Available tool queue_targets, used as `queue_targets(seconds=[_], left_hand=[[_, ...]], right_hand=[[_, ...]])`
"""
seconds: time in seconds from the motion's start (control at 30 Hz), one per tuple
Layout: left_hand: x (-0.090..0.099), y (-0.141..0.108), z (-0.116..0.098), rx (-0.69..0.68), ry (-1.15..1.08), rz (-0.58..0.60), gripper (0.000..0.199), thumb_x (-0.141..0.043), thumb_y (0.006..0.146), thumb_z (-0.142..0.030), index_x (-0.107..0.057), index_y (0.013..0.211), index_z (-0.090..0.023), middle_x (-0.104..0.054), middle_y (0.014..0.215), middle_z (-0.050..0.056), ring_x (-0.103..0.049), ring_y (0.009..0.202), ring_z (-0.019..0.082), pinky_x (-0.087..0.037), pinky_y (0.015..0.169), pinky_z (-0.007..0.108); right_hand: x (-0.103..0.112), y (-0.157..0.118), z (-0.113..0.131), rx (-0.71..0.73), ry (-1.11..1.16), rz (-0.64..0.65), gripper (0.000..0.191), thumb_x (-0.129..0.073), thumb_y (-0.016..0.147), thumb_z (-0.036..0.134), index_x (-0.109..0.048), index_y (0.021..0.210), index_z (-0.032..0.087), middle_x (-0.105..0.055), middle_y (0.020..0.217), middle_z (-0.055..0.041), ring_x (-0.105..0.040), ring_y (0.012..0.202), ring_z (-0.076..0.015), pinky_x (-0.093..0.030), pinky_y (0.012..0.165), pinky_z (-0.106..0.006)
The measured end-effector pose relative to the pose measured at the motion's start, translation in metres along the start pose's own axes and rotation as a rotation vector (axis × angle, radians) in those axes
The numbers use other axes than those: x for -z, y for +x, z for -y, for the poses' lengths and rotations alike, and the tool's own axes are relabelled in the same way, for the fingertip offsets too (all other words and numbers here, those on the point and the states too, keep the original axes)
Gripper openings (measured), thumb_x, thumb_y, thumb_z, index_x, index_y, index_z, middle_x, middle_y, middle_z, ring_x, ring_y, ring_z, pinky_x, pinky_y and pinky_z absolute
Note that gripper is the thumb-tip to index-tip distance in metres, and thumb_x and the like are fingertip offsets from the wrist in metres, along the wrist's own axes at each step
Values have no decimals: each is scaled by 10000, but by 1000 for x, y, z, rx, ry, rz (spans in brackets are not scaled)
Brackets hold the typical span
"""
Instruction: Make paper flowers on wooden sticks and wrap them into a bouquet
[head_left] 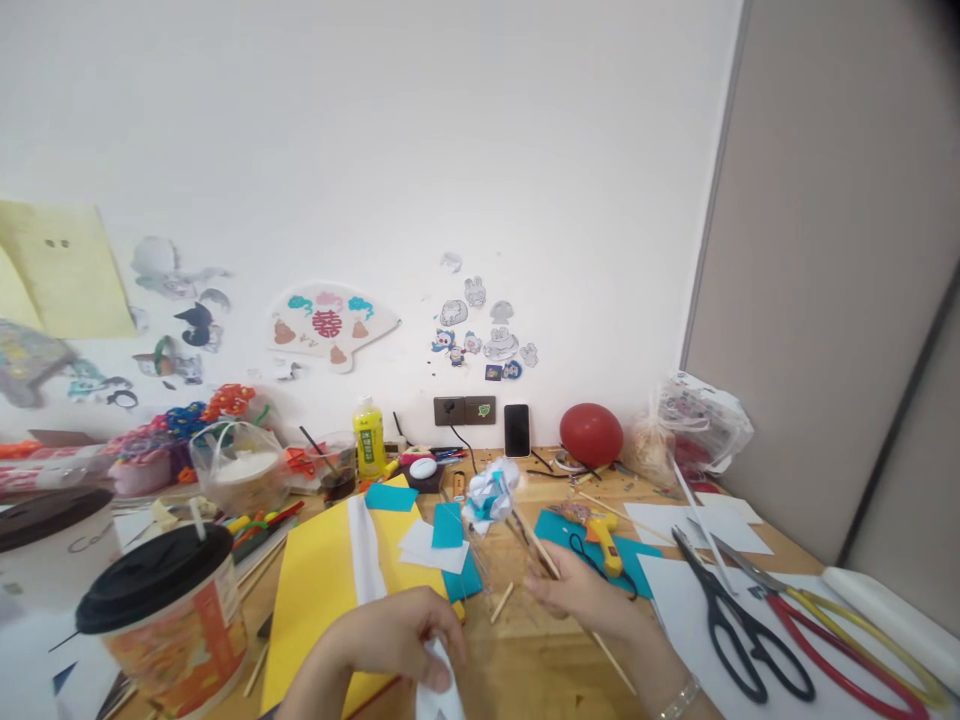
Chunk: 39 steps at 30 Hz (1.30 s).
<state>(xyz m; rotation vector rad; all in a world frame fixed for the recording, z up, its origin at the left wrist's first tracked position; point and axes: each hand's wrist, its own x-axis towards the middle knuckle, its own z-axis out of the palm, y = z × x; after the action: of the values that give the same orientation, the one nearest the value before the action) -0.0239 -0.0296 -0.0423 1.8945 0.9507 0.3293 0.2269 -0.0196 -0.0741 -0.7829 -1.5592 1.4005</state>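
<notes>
My right hand [581, 592] is closed around a wooden stick [538, 545], which slants up and to the left. At its upper end is a crumpled white and blue paper flower [491, 495]. Lower and to the left, my left hand [401, 635] pinches a white paper strip [437, 690] between thumb and fingers; its lower end runs out of view. A yellow sheet [311, 560] lies beside the left hand, with another white strip [365, 550] on it. Blue paper pieces [448, 525] lie between the hands. Beyond my right hand, a yellow glue gun [606, 542] rests on blue paper [637, 562].
Black-handled scissors [739, 620] and red-and-yellow-handled scissors [840, 640] lie on white paper at right. At left stand a black-lidded cup [161, 615] and a yellow bottle [370, 438]. By the wall are a phone [517, 430] and a red balloon [592, 434].
</notes>
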Motion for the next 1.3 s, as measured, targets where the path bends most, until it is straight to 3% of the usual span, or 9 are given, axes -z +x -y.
queue_targets(seconds=[0.13, 0.27, 0.4, 0.5, 0.6, 0.7, 0.93, 1.13, 1.3], left_hand=[[3, 9, 11, 95, -233, -342, 219, -699, 618, -393, -631, 672, -193, -572, 524, -39, -539, 407, 120, -396, 415, 215], [17, 11, 17, 87, -474, -643, 361, -740, 568, -458, -539, 665, -175, -585, 544, -39, -599, 489, 128, -478, 525, 235], [10, 27, 19, -22, -748, -769, 440, -818, 464, -396, -504, 689, -186, -645, 663, 0, -673, 696, 192, -514, 718, 304], [-11, 52, 26, -70, -823, -849, 574, -836, 412, -396, -565, 867, -175, -677, 739, 22, -664, 655, 187, -510, 653, 299], [-36, 74, 30, -45, -818, -844, 580, -835, 390, -432, -596, 834, -145, -686, 688, 36, -628, 559, 166, -465, 533, 255], [-58, 85, 28, -100, -829, -761, 498, -818, 440, -434, -604, 786, -147, -708, 728, 60, -644, 640, 186, -481, 611, 277], [-81, 95, 30, -148, -762, -660, 335, -794, 498, -312, -565, 698, -170, -649, 560, -11, -589, 521, 141, -399, 499, 215], [-86, 95, 29, -182, -841, -633, 366, -767, 539, -329, -574, 806, -169, -689, 658, 31, -656, 667, 203, -480, 628, 278], [-68, 93, 44, -86, -790, -854, 368, -770, 502, -317, -547, 762, -180, -702, 662, 38, -666, 622, 218, -503, 590, 294]], right_hand=[[14, 5, -5, 75, 127, -275, 438, -601, 695, 605, -441, 634, 201, -368, 476, 91, -231, 387, -50, -146, 384, -203], [37, 4, 4, 234, 323, -519, 465, -591, 700, 622, -402, 601, 208, -441, 496, 70, -291, 354, -52, -230, 385, -209], [36, 3, 8, 238, 388, -531, 423, -624, 688, 592, -458, 631, 207, -544, 585, 21, -482, 469, -119, -381, 466, -249], [13, 8, -2, 169, 346, -497, 440, -603, 683, 625, -501, 639, 199, -517, 510, 26, -475, 453, -127, -379, 461, -249], [-14, 14, -11, 110, 311, -397, 486, -570, 685, 659, -520, 608, 181, -497, 477, 23, -463, 438, -117, -350, 455, -236], [-30, 13, -9, 137, 235, -283, 519, -536, 702, 674, -542, 595, 166, -511, 559, 3, -488, 514, -126, -366, 505, -247], [-38, -1, 3, 271, -25, -211, 492, -404, 828, 611, -546, 644, 178, -462, 575, 20, -470, 569, -129, -379, 585, -259], [-27, 11, -13, 228, -49, -489, 414, -598, 694, 586, -548, 787, 186, -549, 640, 14, -512, 550, -140, -408, 524, -245], [-11, 21, -33, 208, -415, -681, 254, -519, 767, 445, -561, 780, 195, -647, 733, -41, -609, 698, -208, -466, 640, -287]])
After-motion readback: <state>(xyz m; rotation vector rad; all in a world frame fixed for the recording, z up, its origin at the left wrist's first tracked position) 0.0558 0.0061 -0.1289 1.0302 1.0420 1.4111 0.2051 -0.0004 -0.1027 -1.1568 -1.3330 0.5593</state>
